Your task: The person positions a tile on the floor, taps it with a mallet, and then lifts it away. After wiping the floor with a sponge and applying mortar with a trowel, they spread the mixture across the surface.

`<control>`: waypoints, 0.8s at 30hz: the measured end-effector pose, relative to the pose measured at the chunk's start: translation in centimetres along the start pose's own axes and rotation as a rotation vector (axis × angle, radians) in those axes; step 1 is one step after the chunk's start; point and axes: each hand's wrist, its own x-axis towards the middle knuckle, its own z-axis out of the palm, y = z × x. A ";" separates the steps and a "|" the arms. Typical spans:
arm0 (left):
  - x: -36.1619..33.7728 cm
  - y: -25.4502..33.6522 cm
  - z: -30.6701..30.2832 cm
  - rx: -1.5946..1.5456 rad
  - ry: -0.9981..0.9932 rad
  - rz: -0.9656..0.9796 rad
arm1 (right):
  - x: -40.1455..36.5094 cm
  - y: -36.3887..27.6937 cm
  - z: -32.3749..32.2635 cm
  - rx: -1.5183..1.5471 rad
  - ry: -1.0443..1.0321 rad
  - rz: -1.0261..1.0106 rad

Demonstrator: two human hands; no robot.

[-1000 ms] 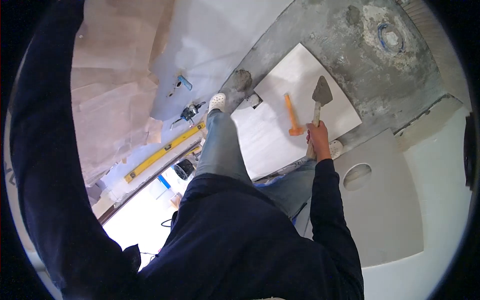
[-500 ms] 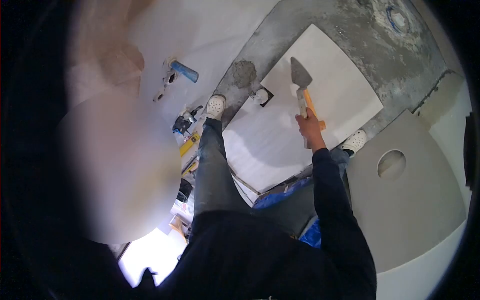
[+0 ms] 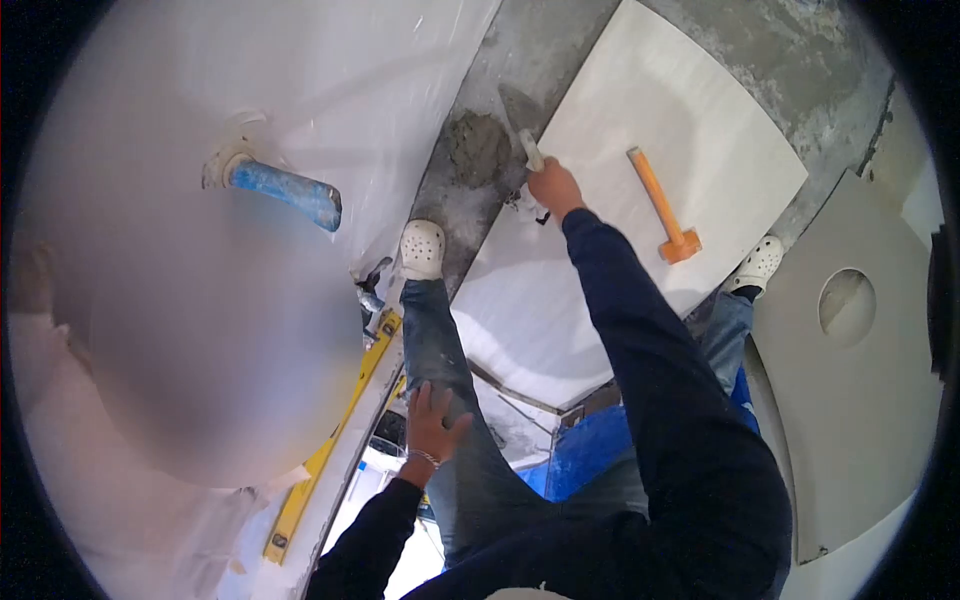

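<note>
Near the top centre, my right hand (image 3: 555, 190) is closed round the pale handle of a trowel (image 3: 522, 112). The trowel's grey blade points up and left over the bare concrete, beside a pile of mortar (image 3: 478, 149). An orange mallet (image 3: 661, 207) lies on the large white tile (image 3: 600, 270), to the right of that hand. My left hand (image 3: 432, 430), with a bracelet at its wrist, rests on the thigh of my jeans with its fingers apart, holding nothing.
A blue pipe stub (image 3: 287, 193) sticks out at the left. A yellow level (image 3: 333, 437) lies beside my left leg. At the right stands a grey panel (image 3: 850, 400) with a round hole. Blue plastic (image 3: 590, 450) lies between my legs. A large blurred shape covers the left side.
My right hand and the trowel have moved left, off the mallet and towards the mortar. My left hand has come into view on my leg. The view has shifted.
</note>
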 end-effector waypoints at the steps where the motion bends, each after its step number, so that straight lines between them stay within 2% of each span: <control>1: 1.4 -0.8 1.3 -0.025 -0.027 -0.091 | 0.2 0.6 2.7 0.008 0.035 0.032; 2: 2.1 -1.5 2.0 -0.029 -0.028 -0.082 | -0.4 1.4 4.6 0.018 0.063 0.068; 4: 3.8 -2.5 3.3 -0.174 -0.053 -0.273 | -1.4 3.5 9.1 0.194 0.015 0.062; 6: 3.9 -2.4 2.7 -0.175 -0.078 -0.292 | -2.6 4.0 13.1 0.285 -0.014 0.112; 8: 4.2 -2.5 2.6 -0.167 -0.088 -0.313 | -5.3 -0.1 12.3 0.560 -0.086 0.241; 12: 4.1 -2.9 2.7 -0.164 0.054 -0.247 | -5.5 -0.9 14.9 0.753 -0.100 0.285; 16: 4.5 -2.3 2.5 -0.156 0.097 -0.217 | -5.6 0.2 14.5 0.806 -0.184 0.312; 18: 4.6 -2.2 2.7 -0.152 0.106 -0.216 | -5.9 -0.6 14.1 0.713 -0.242 0.290; 19: 4.6 -2.2 2.8 -0.147 0.117 -0.218 | -5.6 -0.5 14.5 0.718 -0.244 0.290; 21: 4.5 -2.0 2.9 -0.137 0.112 -0.215 | -4.4 -0.1 15.9 0.670 -0.192 0.167; 24: 4.8 -2.0 3.4 -0.117 0.111 -0.204 | -3.2 -0.8 16.7 0.790 -0.229 0.207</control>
